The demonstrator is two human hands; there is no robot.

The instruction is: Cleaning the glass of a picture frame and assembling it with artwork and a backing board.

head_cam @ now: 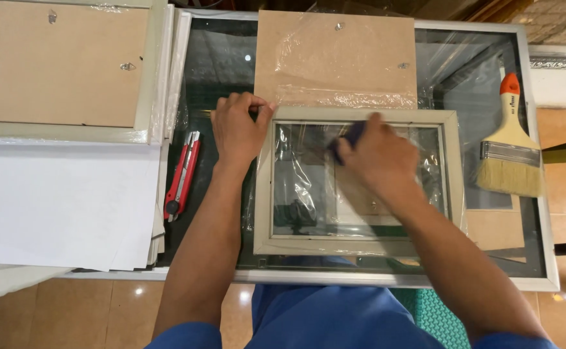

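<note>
Squarely on the glass table: grey picture frame. Left hand curled, gripping its top-left corner. Right hand closed around a dark cloth, pressed on the pane.

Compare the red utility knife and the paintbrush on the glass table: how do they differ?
The red utility knife lies left of the left hand; the paintbrush lies at the far right, beyond the right hand. The knife is slim and red with a grey blade strip; the brush is broad, with a pale wooden handle, orange tip, metal band and light bristles. Both lie flat and untouched, roughly lengthwise away from the person.
</note>
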